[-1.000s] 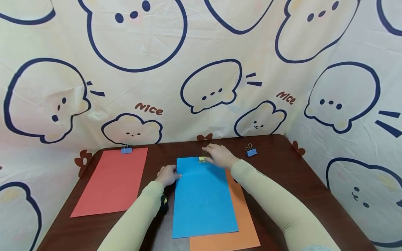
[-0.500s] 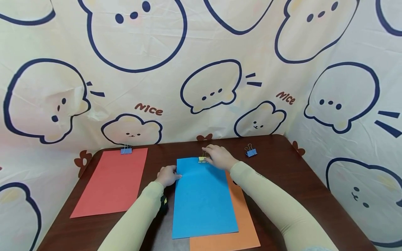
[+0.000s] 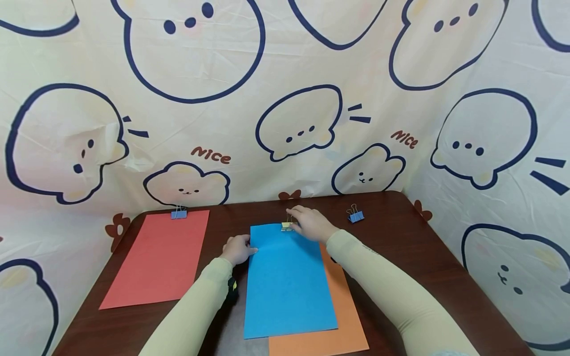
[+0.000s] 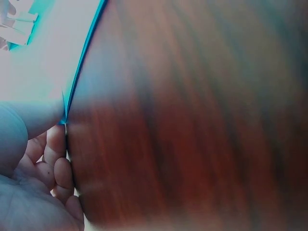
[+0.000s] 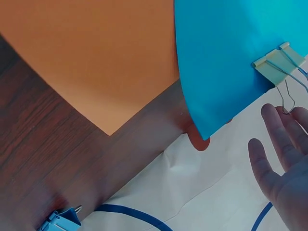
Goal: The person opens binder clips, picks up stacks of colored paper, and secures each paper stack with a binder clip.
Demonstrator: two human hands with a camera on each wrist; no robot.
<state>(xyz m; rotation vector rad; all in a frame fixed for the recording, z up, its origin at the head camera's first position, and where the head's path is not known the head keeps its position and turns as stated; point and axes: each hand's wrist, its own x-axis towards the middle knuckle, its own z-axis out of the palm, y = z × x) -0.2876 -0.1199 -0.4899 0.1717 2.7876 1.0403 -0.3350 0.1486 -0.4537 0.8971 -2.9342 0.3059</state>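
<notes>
A blue sheet of paper [image 3: 289, 287] has a yellow binder clip [image 3: 286, 226] on its far edge. My left hand [image 3: 237, 248] pinches the sheet's left edge near the far corner. In the left wrist view its thumb [image 4: 41, 115] lies over the paper, the other fingers curled underneath. My right hand [image 3: 311, 222] is at the clip, thumb in front and fingers behind, holding its wire handles. The right wrist view shows a fingertip against one handle [image 5: 287, 103]; the thumb is hidden there. The clip's jaws span the paper edge.
An orange sheet [image 3: 343, 301] lies partly under the blue one on the brown table [image 3: 409, 257]. To the left is a red sheet [image 3: 156, 262] with a blue binder clip [image 3: 179, 214]. Another blue binder clip [image 3: 356, 216] lies at back right. Patterned cloth [image 3: 240, 123] hangs behind.
</notes>
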